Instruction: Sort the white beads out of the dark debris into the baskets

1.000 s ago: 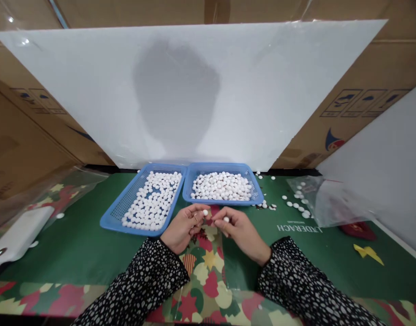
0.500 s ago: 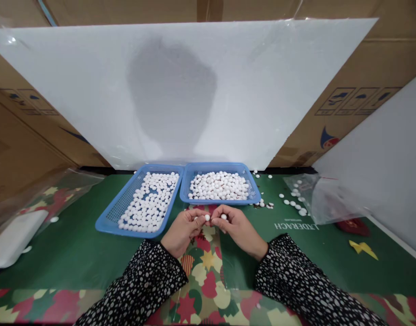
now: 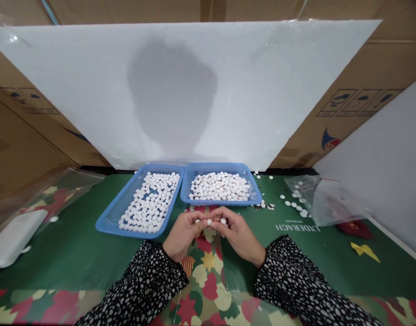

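Two hands meet just above the near middle of the worktop (image 3: 75, 253), fingertips almost touching. The left hand (image 3: 183, 233) pinches a small white tablet (image 3: 209, 222) between thumb and forefinger; the right hand (image 3: 238, 234) has its fingers closed on another white tablet (image 3: 223, 221). Just beyond them sit two blue mesh trays side by side: the left tray (image 3: 109, 220) thinly strewn with tablets, the right tray (image 3: 252, 188) heaped. Farther right, loose tablets (image 3: 292, 203) lie by a clear plastic bag (image 3: 330, 201).
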